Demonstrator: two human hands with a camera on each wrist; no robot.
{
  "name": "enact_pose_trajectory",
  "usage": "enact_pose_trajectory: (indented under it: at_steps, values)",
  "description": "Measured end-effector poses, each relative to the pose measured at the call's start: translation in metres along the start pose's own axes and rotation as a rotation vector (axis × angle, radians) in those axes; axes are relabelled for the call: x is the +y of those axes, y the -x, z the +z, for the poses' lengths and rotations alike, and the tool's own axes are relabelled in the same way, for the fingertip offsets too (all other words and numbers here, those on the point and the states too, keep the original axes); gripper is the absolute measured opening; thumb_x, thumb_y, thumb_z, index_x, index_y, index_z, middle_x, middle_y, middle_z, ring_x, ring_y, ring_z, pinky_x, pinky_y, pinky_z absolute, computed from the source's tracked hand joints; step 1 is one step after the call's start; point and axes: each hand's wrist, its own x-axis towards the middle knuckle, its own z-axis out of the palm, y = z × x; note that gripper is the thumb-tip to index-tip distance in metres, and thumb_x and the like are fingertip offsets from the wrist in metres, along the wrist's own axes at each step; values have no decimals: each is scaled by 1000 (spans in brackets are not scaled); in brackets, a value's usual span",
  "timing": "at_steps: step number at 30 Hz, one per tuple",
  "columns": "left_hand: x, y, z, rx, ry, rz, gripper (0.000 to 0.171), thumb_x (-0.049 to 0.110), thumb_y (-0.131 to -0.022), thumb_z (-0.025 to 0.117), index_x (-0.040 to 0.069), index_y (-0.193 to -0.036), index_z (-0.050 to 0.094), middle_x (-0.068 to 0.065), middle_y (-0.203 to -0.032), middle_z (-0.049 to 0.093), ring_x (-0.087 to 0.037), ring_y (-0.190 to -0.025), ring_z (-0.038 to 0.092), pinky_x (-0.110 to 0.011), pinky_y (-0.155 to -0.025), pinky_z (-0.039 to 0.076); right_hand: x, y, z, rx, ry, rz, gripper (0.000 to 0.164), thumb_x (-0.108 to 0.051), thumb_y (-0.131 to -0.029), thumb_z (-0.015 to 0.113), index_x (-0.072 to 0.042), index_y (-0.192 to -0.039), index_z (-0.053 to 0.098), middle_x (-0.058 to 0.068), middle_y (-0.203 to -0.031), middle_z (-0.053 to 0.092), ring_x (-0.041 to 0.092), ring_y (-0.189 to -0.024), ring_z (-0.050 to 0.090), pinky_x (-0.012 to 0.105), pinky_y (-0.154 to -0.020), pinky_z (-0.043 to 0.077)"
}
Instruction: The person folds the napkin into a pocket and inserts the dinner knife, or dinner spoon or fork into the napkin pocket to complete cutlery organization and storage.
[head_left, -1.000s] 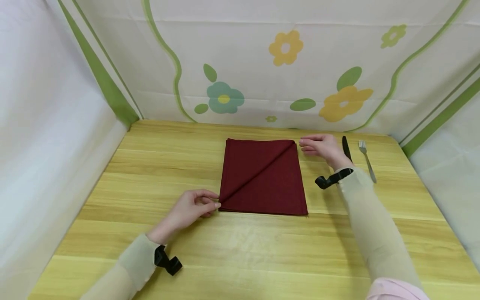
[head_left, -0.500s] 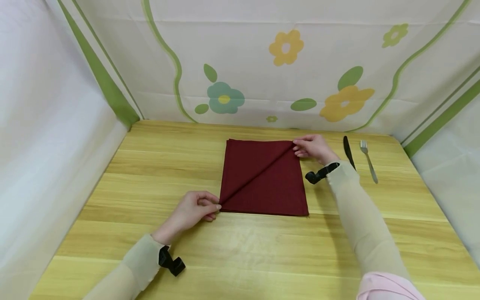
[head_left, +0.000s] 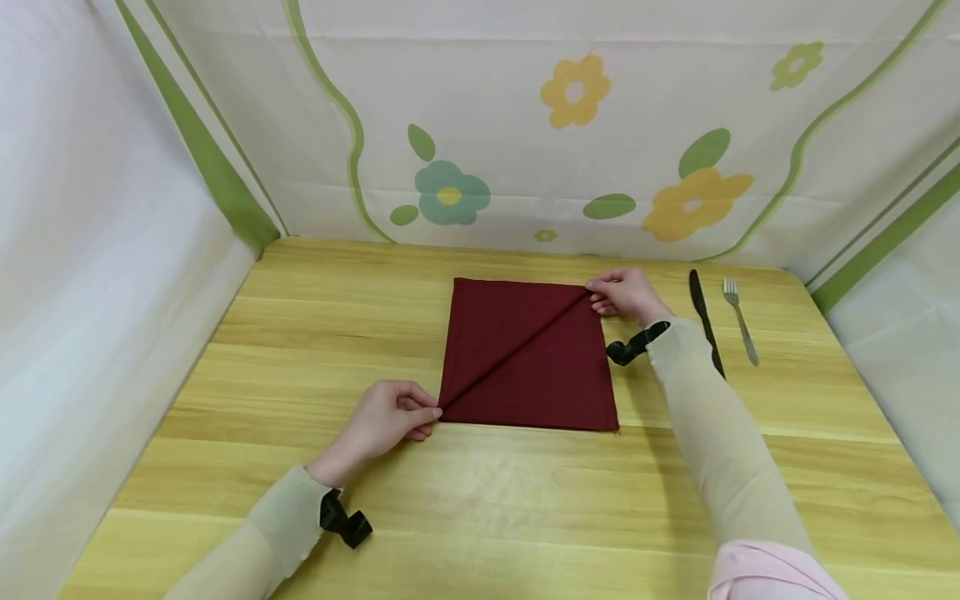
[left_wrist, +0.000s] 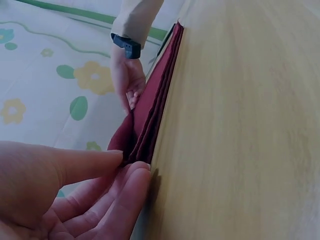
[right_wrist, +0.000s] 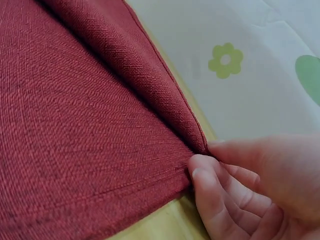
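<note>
A dark red cloth napkin [head_left: 547, 367] lies on the wooden table, folded square in several layers. One layer is turned back along a diagonal fold that runs from the near left corner to the far right corner. At the near left corner my left hand [head_left: 390, 417] pinches the cloth between thumb and fingers; the left wrist view shows stacked layers of the napkin [left_wrist: 155, 100] there. My right hand [head_left: 626, 293] pinches the far right corner, where the fold ends. Close up in the right wrist view, thumb and index finger of the right hand [right_wrist: 245, 185] meet at the fold's tip.
To the right of the right hand lie a black knife [head_left: 703, 308], partly behind the sleeve, and a silver fork [head_left: 740, 321]. The wooden table [head_left: 315, 333] ends at a white flowered curtain [head_left: 510, 100] at the back, with white cloth on both sides.
My right hand has moved left onto the napkin's far right corner and now pinches it. The left hand stays at the near left corner. More of the knife shows.
</note>
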Motion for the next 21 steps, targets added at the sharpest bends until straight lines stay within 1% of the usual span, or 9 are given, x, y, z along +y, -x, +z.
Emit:
enact_pose_trajectory:
  at_steps: [3,10,12,14,16,18,21]
  values:
    - [0,1,-2,-11,-35,17,4,0,-91,75,-3,-93,72,-10,-81,72,-23,-70,71,-34,-65,61,-1,-1,1,22,38,12,41,-14,-102,66,12,-132,57,4,-79,68,10,-63,68,24,-62,58]
    - [-1,-1,-4,-10,-172,38,4,5,-92,76,3,-89,74,-4,-75,71,-19,-64,69,-32,-61,59,-3,-2,7,97,106,24,34,-17,-98,71,8,-120,65,1,-72,67,8,-58,66,23,-55,56]
    - [1,-2,-5,-20,-205,44,7,9,-90,79,5,-88,74,-3,-74,71,-18,-63,68,-32,-60,58,-4,-1,8,112,110,25,32,-17,-97,72,8,-117,65,1,-71,67,8,-57,65,22,-54,55]
    - [3,-4,-6,-24,-235,53,14,15,-87,84,6,-90,74,-1,-74,70,-17,-64,67,-31,-60,56,-4,0,8,119,109,25,32,-18,-97,73,7,-116,66,1,-70,66,8,-56,65,21,-53,55]
    - [5,-7,-7,-23,-240,60,22,20,-84,86,6,-94,73,-1,-75,70,-17,-65,67,-31,-60,56,-5,1,7,116,95,18,35,-19,-96,74,8,-117,65,2,-72,67,9,-57,66,22,-54,55]
    - [7,-9,-8,-18,-234,65,26,23,-84,87,6,-97,73,-2,-76,70,-18,-66,67,-32,-61,56,-4,3,7,114,86,8,37,-20,-96,74,8,-118,65,3,-75,67,10,-59,66,23,-57,56]
    - [10,-13,-8,-15,-193,64,21,21,-89,82,5,-99,75,-4,-79,71,-20,-68,69,-33,-62,58,-3,6,6,104,79,-11,42,-23,-96,74,8,-123,64,6,-82,67,11,-63,67,25,-62,58]
